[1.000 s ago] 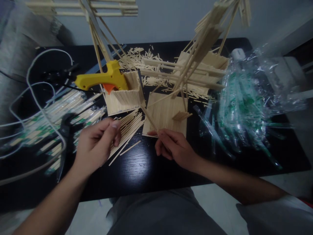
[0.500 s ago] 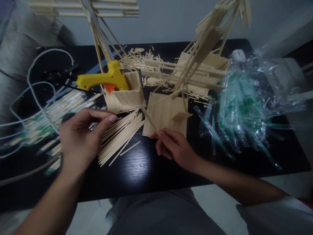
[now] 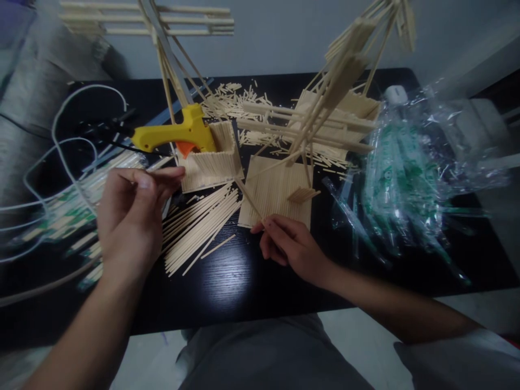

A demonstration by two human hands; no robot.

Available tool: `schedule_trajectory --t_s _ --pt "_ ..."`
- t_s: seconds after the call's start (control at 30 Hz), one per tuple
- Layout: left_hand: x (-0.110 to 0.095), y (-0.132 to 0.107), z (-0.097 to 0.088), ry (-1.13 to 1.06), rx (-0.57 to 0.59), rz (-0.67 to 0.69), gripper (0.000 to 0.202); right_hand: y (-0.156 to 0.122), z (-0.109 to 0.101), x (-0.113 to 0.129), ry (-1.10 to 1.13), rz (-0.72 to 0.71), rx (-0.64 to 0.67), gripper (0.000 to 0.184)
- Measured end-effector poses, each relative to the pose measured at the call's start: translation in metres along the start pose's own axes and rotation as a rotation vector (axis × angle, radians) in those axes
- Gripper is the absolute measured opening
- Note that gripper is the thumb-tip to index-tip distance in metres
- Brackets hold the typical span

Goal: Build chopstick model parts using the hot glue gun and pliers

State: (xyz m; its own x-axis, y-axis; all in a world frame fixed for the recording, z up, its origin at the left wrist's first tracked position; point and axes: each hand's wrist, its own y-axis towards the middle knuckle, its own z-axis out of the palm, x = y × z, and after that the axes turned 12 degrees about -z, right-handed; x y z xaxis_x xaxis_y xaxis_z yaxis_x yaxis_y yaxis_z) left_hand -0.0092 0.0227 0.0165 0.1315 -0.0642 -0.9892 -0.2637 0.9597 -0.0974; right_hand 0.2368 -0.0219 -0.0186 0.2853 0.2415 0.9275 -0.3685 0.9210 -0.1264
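My right hand (image 3: pixel 290 246) pinches a thin wooden stick (image 3: pixel 249 198) near its lower end. The stick slants up and left, its far end close to the corner of a stick-walled box (image 3: pixel 211 165). Behind the fingers lies a flat panel of joined sticks (image 3: pixel 270 181), with a small stick piece (image 3: pixel 301 194) on it. My left hand (image 3: pixel 134 216) hovers left of the box, fingers stretched out and thumb apart, with nothing visible in it. A yellow glue gun (image 3: pixel 173 132) rests with its front end in the box. Loose sticks (image 3: pixel 203 233) lie fanned out between my hands.
Stick-built frames (image 3: pixel 337 81) rise at the back right and back left. Cut stick pieces (image 3: pixel 235 103) are scattered at the back. Clear and green plastic wrappers (image 3: pixel 402 184) heap on the right. White cable (image 3: pixel 57 119) and packaged sticks (image 3: pixel 69 211) lie left on the black table (image 3: pixel 284 295).
My left hand has drawn back slightly from the loose sticks, its thumb moving up and left and its fingers extending. My right hand keeps the stick in nearly the same place.
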Motion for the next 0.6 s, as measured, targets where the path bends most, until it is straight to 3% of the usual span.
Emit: schedule_trajectory --t_s 0.17,0.6 --pt "-0.005 0.0 0.002 -0.089 0.102 -0.137 0.036 0.0 0.001 0.001 -0.007 0.005 -0.004 0.036" --pt "0.011 0.002 -0.012 0.133 0.211 -0.234 0.026 0.0 0.0 0.001 0.019 0.004 -0.006 0.035"
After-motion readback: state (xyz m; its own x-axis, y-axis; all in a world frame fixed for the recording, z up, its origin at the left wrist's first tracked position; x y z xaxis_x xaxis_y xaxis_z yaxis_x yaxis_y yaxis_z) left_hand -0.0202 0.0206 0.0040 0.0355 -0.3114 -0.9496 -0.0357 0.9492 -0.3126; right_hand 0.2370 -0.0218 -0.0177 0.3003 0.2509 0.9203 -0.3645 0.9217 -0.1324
